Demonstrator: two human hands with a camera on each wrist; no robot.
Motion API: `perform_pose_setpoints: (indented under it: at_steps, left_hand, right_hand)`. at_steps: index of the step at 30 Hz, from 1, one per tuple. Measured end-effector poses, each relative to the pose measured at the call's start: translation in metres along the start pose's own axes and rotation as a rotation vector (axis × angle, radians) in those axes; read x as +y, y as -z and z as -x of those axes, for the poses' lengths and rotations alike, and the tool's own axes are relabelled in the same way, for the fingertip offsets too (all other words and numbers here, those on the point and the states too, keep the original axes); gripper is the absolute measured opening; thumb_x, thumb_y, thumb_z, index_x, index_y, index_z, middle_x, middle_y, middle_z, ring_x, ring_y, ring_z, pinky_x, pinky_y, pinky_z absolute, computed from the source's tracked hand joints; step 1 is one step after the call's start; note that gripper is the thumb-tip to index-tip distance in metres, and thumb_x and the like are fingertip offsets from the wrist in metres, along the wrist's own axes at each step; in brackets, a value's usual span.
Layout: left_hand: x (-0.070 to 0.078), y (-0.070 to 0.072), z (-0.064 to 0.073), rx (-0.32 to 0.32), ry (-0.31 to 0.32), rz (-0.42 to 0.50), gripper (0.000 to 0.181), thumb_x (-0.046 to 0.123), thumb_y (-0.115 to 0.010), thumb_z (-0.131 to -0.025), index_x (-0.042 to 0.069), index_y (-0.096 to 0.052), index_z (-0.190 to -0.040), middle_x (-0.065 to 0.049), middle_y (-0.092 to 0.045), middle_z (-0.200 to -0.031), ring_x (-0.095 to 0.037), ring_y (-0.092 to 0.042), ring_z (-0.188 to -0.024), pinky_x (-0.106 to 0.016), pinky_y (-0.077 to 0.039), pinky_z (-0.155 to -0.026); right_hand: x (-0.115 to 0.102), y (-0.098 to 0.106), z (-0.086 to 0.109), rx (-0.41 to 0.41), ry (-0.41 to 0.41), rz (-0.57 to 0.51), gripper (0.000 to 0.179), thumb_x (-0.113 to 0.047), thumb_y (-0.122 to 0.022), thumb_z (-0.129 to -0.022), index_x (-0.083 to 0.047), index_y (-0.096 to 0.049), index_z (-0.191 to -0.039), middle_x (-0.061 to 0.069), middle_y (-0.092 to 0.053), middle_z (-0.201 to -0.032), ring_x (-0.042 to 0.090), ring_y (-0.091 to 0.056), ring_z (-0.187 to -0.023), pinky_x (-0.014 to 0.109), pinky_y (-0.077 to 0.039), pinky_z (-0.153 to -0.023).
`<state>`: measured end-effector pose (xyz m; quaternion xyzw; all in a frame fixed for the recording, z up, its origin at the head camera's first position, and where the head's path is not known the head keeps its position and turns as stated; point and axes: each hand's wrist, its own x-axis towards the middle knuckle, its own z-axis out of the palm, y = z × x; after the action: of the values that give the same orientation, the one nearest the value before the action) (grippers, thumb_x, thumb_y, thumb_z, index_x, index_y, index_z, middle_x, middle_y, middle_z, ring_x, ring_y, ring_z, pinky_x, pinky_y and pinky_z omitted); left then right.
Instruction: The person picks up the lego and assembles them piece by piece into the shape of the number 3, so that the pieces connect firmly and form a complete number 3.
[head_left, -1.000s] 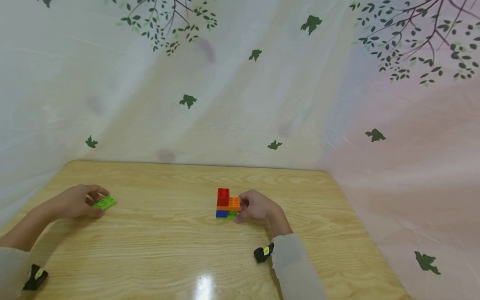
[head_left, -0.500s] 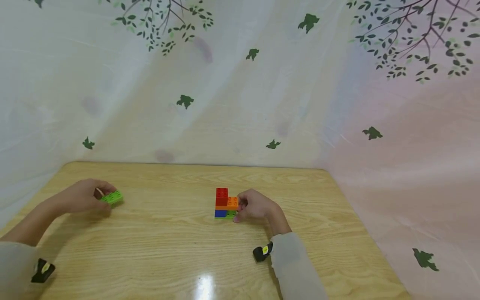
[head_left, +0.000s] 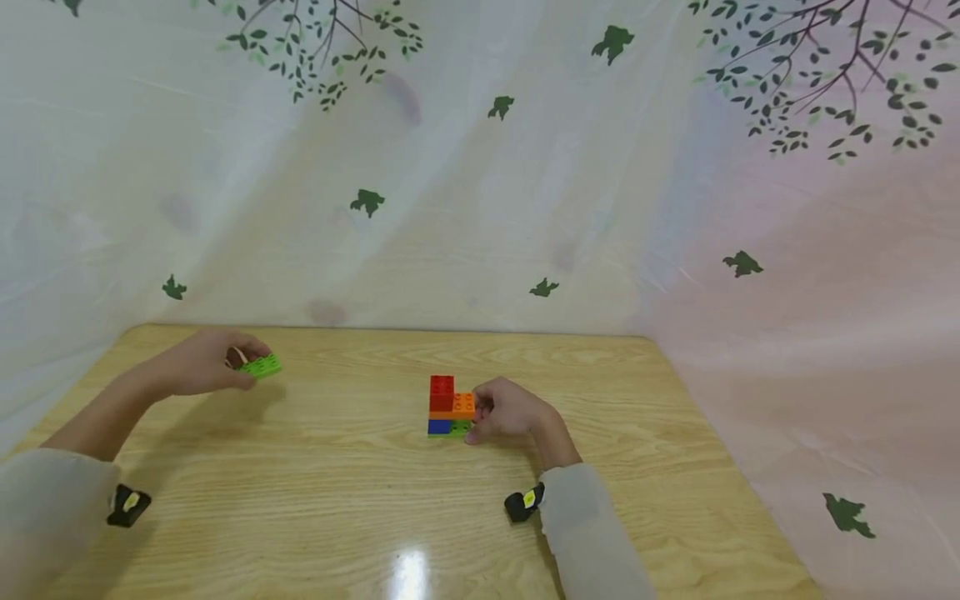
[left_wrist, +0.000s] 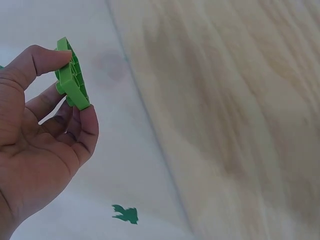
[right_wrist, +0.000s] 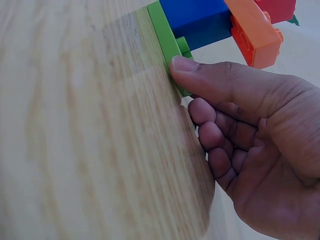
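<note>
In the head view my left hand [head_left: 210, 362] pinches a flat light-green toy brick [head_left: 261, 366] above the table's left part. The left wrist view shows this brick [left_wrist: 75, 82] between thumb and fingers, its hollow underside facing right. Near the table's middle stands a brick stack: a green base brick [head_left: 461, 429], a blue brick [head_left: 439, 426], an orange brick [head_left: 465, 402] and a red brick [head_left: 442, 392] on top. My right hand [head_left: 510, 408] pinches the green base at its right end. In the right wrist view the thumb [right_wrist: 200, 72] presses on it beneath the orange brick's overhang.
The wooden table [head_left: 315, 492] ends at the back against a pale curtain [head_left: 450, 250] printed with leaves and branches. A black wrist camera [head_left: 129, 505] sits at the left cuff, another black camera [head_left: 523, 502] at the right cuff.
My left hand has lifted the green brick off the table and carried it to the right and toward the back. The right hand and the stack stay in place.
</note>
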<state>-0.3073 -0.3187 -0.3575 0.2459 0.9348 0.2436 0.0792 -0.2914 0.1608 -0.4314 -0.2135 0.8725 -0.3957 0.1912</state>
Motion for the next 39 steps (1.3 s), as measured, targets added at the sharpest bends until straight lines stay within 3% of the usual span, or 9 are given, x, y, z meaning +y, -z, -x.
perform_pose_setpoints:
  at_steps: [6,16,27,39]
  left_hand:
    - [0.018,0.003,-0.013,0.003,-0.016,0.012,0.05,0.019,-0.077,-0.092,-0.006,-0.062,-0.133,-0.016,-0.066,-0.122,-0.034,-0.064,-0.107,-0.045,-0.057,-0.081]
    - [0.052,0.004,-0.041,0.001,-0.072,0.022,0.043,0.012,-0.076,-0.09,-0.004,-0.066,-0.128,-0.01,-0.069,-0.115,-0.026,-0.065,-0.101,-0.044,-0.056,-0.084]
    - [0.087,-0.011,-0.074,-0.021,-0.141,0.069,0.04,0.009,-0.074,-0.089,-0.001,-0.067,-0.127,-0.009,-0.068,-0.113,-0.027,-0.064,-0.102,-0.045,-0.055,-0.087]
    - [0.126,-0.022,-0.094,-0.033,-0.181,0.043,0.042,0.011,-0.076,-0.088,0.003,-0.067,-0.129,-0.007,-0.068,-0.117,-0.025,-0.064,-0.101,-0.041,-0.057,-0.087]
  right_hand:
    - [-0.001,-0.001,-0.002,-0.004,-0.004,0.009,0.025,-0.015,-0.091,-0.078,-0.011,-0.067,-0.083,-0.003,-0.056,-0.074,0.013,-0.051,-0.069,0.028,-0.044,-0.065]
    - [-0.004,-0.003,-0.003,-0.006,-0.014,-0.005,0.025,-0.015,-0.091,-0.078,-0.01,-0.068,-0.086,-0.002,-0.056,-0.075,0.014,-0.051,-0.07,0.027,-0.044,-0.065]
    - [-0.001,-0.001,0.0,-0.001,-0.015,0.016,0.025,-0.015,-0.091,-0.079,-0.011,-0.068,-0.086,-0.002,-0.057,-0.076,0.015,-0.052,-0.071,0.028,-0.046,-0.067]
    - [-0.002,0.0,-0.001,0.001,-0.02,0.026,0.025,-0.016,-0.092,-0.078,-0.012,-0.069,-0.087,-0.002,-0.058,-0.076,0.014,-0.052,-0.071,0.028,-0.046,-0.067]
